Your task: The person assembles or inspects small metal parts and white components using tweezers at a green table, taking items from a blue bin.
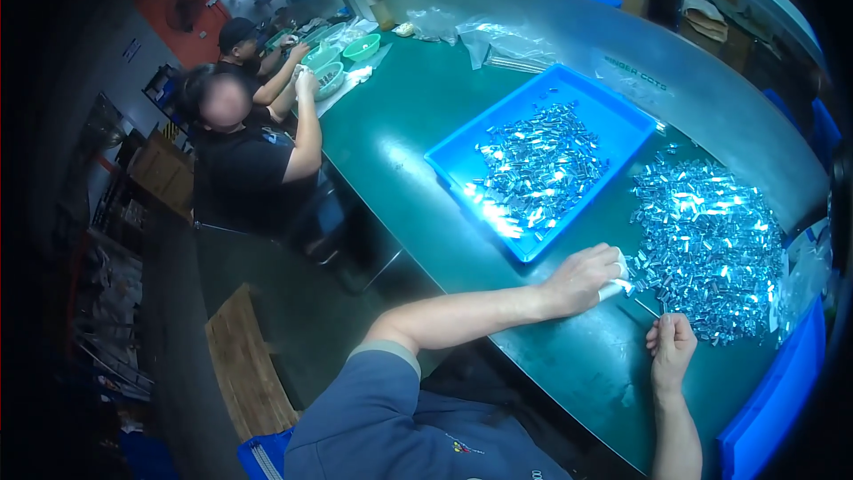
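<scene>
The person's left hand (582, 280) rests on the green desk (400, 133) at lower centre of the frame, its grip closed around a small white piece (613, 289) at the edge of the loose heap of shiny metal parts (711, 244); that heap spreads over the desk at the right of the frame, just beside the hand; the right hand (671, 347) sits below it, fingers curled into a loose fist, and I cannot tell whether it holds anything; a thin dark rod (647, 308) lies on the desk between the two hands. A blue tray (582, 93) with more metal parts stands at centre, near the heap; at upper left two other people in dark shirts (253, 160) work at green bowls (360, 47).
</scene>
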`<action>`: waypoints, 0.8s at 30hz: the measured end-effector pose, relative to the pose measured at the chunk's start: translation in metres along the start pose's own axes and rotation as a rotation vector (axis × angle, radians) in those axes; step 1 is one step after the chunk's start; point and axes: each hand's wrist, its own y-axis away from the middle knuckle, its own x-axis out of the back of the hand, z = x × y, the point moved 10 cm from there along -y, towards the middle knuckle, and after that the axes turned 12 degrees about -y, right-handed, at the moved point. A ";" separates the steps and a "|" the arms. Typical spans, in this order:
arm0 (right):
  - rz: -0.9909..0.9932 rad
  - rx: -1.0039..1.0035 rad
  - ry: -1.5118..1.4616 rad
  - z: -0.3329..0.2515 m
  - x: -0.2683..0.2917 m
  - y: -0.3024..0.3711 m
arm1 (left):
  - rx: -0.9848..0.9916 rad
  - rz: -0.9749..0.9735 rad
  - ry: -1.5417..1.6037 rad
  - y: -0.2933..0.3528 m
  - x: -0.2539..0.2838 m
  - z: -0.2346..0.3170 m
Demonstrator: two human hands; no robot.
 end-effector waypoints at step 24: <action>-0.108 0.065 0.105 -0.011 -0.010 0.006 | -0.167 -0.072 0.327 0.006 -0.013 0.034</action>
